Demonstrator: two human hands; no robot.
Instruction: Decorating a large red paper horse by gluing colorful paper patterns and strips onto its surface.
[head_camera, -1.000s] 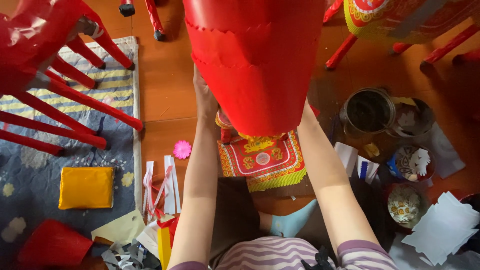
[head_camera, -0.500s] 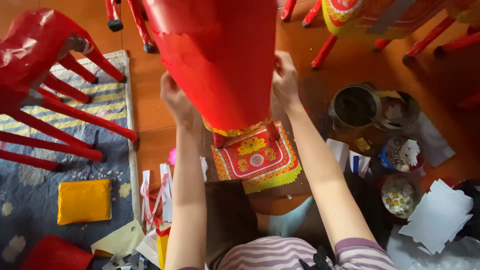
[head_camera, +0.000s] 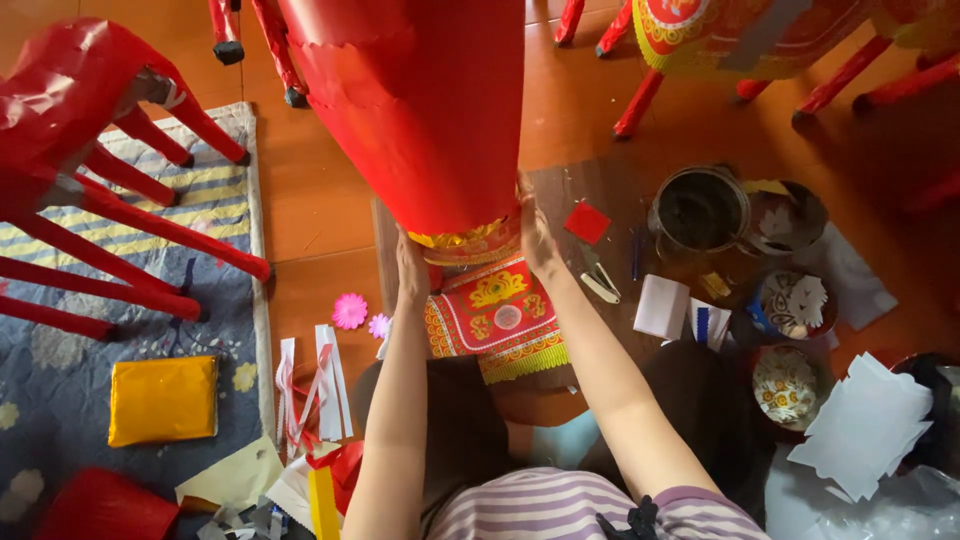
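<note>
Both hands, left hand (head_camera: 411, 272) and right hand (head_camera: 537, 232), press flat against the lower sides of a tall red paper-covered form (head_camera: 420, 110) held above a patterned red-and-gold sheet (head_camera: 497, 318) on the floor. It looks light and easily dented; broad open-palm holds near its gold-trimmed rim suit it.

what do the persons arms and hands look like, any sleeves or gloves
Both arms are bare from the short sleeves down. The top is striped in pale purple and white, its sleeves ending near the shoulder. The left hand and right hand wear no gloves; no watch, ring or bracelet shows.
</note>
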